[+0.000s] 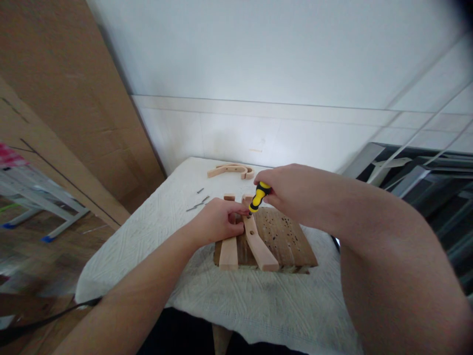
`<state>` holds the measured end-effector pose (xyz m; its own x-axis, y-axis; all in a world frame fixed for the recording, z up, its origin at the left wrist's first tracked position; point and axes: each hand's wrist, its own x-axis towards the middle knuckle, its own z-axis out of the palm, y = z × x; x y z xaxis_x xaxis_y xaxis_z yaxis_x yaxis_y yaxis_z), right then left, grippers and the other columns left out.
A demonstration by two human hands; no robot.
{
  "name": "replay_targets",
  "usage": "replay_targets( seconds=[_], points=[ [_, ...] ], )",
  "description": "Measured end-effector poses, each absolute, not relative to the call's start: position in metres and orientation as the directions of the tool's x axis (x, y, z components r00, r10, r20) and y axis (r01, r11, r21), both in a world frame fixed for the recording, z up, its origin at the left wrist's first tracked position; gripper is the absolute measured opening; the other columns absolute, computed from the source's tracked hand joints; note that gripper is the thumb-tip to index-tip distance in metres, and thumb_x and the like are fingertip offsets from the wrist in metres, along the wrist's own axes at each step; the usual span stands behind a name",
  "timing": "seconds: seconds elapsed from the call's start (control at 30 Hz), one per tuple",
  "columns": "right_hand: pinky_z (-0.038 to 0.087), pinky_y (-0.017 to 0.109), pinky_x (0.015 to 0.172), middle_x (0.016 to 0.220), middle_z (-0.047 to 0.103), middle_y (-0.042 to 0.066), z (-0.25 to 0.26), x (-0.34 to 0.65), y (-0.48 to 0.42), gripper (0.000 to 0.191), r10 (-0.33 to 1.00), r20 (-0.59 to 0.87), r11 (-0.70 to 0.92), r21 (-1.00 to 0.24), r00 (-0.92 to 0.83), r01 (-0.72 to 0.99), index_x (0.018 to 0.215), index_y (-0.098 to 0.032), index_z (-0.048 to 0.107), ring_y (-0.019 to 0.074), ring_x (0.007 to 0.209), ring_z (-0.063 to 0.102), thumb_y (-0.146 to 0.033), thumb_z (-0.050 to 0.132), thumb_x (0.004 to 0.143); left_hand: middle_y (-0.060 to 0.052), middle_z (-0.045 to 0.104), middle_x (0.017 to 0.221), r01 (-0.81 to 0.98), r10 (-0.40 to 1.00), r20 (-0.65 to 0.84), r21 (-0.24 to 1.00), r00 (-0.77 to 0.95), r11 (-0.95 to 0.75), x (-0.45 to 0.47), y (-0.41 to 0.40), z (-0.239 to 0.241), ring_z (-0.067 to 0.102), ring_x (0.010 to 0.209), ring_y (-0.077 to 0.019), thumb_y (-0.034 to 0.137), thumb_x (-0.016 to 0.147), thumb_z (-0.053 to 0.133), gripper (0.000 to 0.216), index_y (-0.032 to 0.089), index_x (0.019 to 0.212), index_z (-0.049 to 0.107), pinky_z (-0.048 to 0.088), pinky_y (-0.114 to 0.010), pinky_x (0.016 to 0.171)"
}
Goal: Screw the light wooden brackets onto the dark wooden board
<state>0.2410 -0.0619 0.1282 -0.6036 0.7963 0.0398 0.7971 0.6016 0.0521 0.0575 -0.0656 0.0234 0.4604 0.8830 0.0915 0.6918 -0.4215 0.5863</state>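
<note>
My right hand (283, 186) is wrapped round the top of a yellow-and-black screwdriver (259, 196). Its tip points down at the upper part of a curved, pale wooden piece (260, 250), just above a round hole. My left hand (220, 218) grips this piece by its left side, thumb and fingers close to the screwdriver tip. Whether a screw sits under the tip is hidden. Beside it, a straight wooden piece (229, 252) passes under my left hand. Both wooden pieces lie on a worn brown board (290, 239) dotted with dark holes.
Several metal screws (200, 190) lie on the white cloth-covered table (148, 236). Farther back rest curved wooden pieces (229, 168), near the white wall (258, 64). Large cardboard (121, 113) stands at left, and dark framed panels (417, 182) lean at right.
</note>
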Motion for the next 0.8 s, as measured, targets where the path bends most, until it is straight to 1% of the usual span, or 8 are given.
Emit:
replay_targets(
  seconds=[0.07,0.2,0.3,0.43,0.5,0.6,0.7,0.8],
  points=[
    [0.035,0.028,0.054,0.076,0.068,0.007,0.129,0.240,-0.064,0.022,0.836,0.040,0.544,0.085,-0.548,0.835,0.085,-0.019,0.069,0.0155,0.059,0.057,-0.031,0.051,0.082,0.006,0.053,0.053,0.698,0.887,0.089,0.585,0.452,-0.414,0.058,-0.066,0.023,0.039,0.046,-0.0060,0.019,0.072,0.058,0.036,0.024,0.104,0.071,0.026,-0.019,0.048],
    [0.039,0.032,0.056,0.071,0.068,0.013,0.134,0.235,-0.072,0.042,0.921,0.080,0.369,0.130,-0.381,0.920,0.079,-0.017,0.072,0.0245,0.068,0.063,-0.052,0.048,0.082,0.007,0.053,0.053,0.701,0.886,0.092,0.577,0.455,-0.420,0.057,-0.065,0.023,0.040,0.046,-0.0061,0.017,0.071,0.058,0.037,0.024,0.105,0.071,0.027,-0.019,0.048],
    [0.041,0.033,0.056,0.079,0.069,0.017,0.139,0.225,-0.082,0.041,0.941,0.084,0.317,0.127,-0.329,0.940,0.083,-0.015,0.072,0.0284,0.077,0.065,-0.043,0.043,0.087,0.006,0.051,0.051,0.699,0.871,0.104,0.555,0.480,-0.451,0.057,-0.063,0.024,0.040,0.046,-0.0063,0.017,0.072,0.057,0.036,0.023,0.105,0.070,0.028,-0.019,0.049],
    [0.041,0.030,0.057,0.082,0.069,0.015,0.151,0.218,-0.101,0.028,0.930,0.059,0.359,0.069,-0.363,0.931,0.081,-0.015,0.070,0.0242,0.076,0.065,-0.030,0.047,0.086,0.006,0.050,0.051,0.698,0.866,0.123,0.542,0.484,-0.467,0.055,-0.060,0.022,0.041,0.047,-0.0075,0.019,0.073,0.057,0.032,0.020,0.101,0.072,0.027,-0.019,0.049],
    [0.041,0.028,0.059,0.083,0.069,0.012,0.163,0.228,-0.115,0.024,0.905,0.130,0.409,-0.013,-0.404,0.912,0.088,-0.015,0.068,0.0206,0.075,0.063,-0.023,0.046,0.085,0.006,0.052,0.052,0.697,0.872,0.144,0.547,0.468,-0.464,0.055,-0.058,0.020,0.043,0.049,-0.0081,0.020,0.073,0.056,0.033,0.020,0.103,0.072,0.029,-0.019,0.050],
    [0.041,0.025,0.061,0.081,0.067,0.003,0.179,0.260,-0.133,0.024,0.849,0.280,0.521,-0.302,-0.448,0.798,0.103,-0.020,0.063,0.0133,0.068,0.060,-0.021,0.046,0.085,0.004,0.059,0.058,0.678,0.868,0.212,0.551,0.450,-0.486,0.053,-0.057,0.016,0.047,0.051,-0.0082,0.016,0.073,0.052,0.034,0.021,0.100,0.073,0.033,-0.019,0.054],
    [0.039,0.023,0.054,0.072,0.061,-0.002,0.173,0.289,-0.132,0.016,0.885,0.347,0.458,-0.533,-0.310,0.711,0.094,-0.020,0.059,0.0109,0.058,0.056,-0.025,0.054,0.079,0.003,0.066,0.066,0.663,0.853,0.256,0.543,0.454,-0.516,0.051,-0.056,0.012,0.052,0.056,-0.0090,0.012,0.072,0.049,0.038,0.023,0.100,0.073,0.036,-0.019,0.058],
    [0.042,0.024,0.053,0.074,0.058,-0.002,0.134,0.293,-0.111,0.015,0.922,0.370,0.355,-0.686,-0.116,0.635,0.089,-0.018,0.055,0.0115,0.055,0.057,-0.025,0.056,0.076,0.002,0.070,0.073,0.656,0.845,0.261,0.539,0.466,-0.528,0.050,-0.055,0.010,0.054,0.058,-0.0095,0.012,0.072,0.049,0.038,0.021,0.100,0.073,0.038,-0.019,0.059]
  ],
)
